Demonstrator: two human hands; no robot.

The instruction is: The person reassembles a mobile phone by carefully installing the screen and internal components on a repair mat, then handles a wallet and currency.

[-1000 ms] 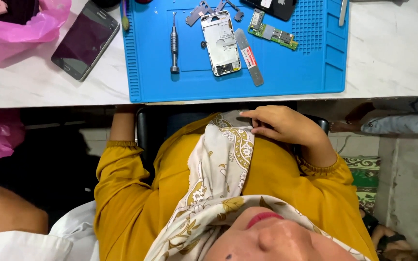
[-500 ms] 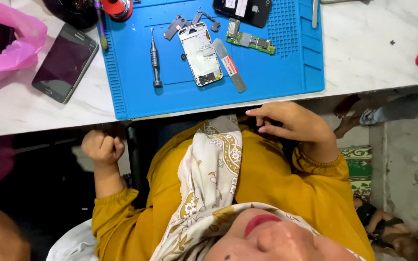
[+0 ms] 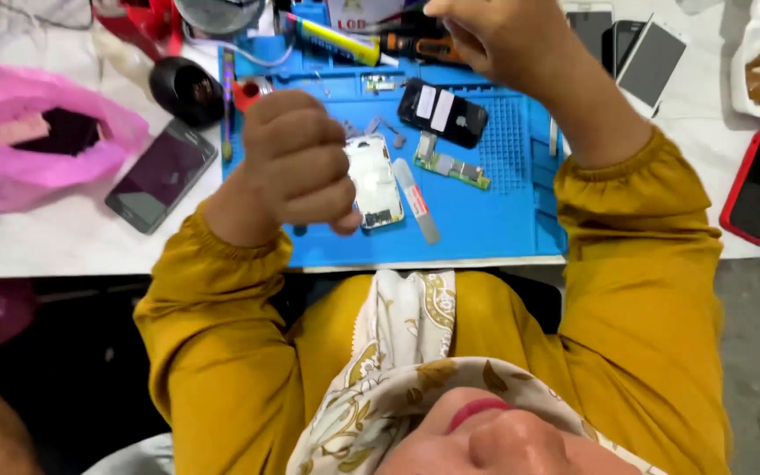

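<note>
Both hands hover above the blue mat (image 3: 503, 229) on the table (image 3: 63, 246). Left hand (image 3: 296, 163) is curled into a loose fist over the opened white phone (image 3: 373, 183), its grip seemingly empty. Right hand (image 3: 494, 35) reaches toward the screwdriver (image 3: 415, 44); whether its grip holds anything, I cannot tell.

Single head view, worn high, looks steeply down past wearer's own chin and chest toward white table (image 3: 63, 246) edge. Table runs across upper half of frame, far side cropped at top. Blue work mat (image 3: 494, 220) sits centre, close below lens. Both raised hands loom near camera. Floor shows at lower right. No second view.
</note>
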